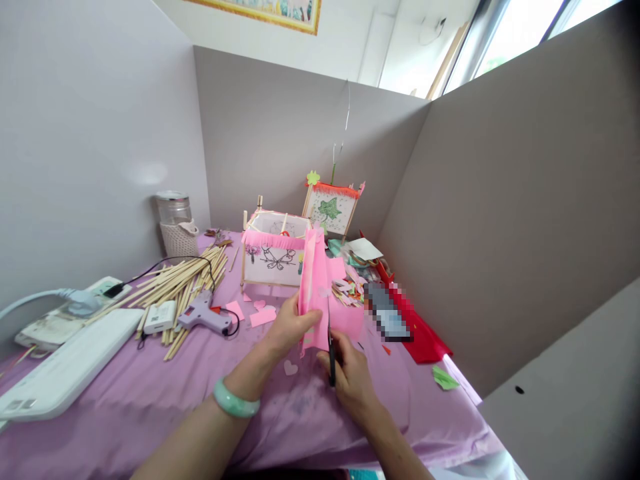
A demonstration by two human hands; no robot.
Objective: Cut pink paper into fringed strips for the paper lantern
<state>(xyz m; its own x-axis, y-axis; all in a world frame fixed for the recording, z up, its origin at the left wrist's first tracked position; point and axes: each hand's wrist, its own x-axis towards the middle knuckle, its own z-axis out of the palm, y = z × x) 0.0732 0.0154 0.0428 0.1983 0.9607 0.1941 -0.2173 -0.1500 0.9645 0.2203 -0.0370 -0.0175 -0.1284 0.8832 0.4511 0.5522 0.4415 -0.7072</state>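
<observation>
My left hand [289, 325], with a green bangle on its wrist, pinches a folded sheet of pink paper [320, 293] and holds it upright over the purple tablecloth [150, 393]. My right hand [350, 377] grips black scissors [331, 357], whose blades point up into the lower edge of the pink paper. Just behind the paper stands a small square paper lantern [273, 250] with a pink fringe and butterfly drawings. A second lantern [331, 208] with a green leaf and red fringe stands further back.
A bundle of bamboo sticks [180, 283], a glue gun [205, 315], a power strip [65, 367] and a glass jar [176, 223] lie to the left. Paper scraps [350, 290], pink cut-outs [263, 315] and red paper [425, 340] sit right. Grey partition walls enclose the table.
</observation>
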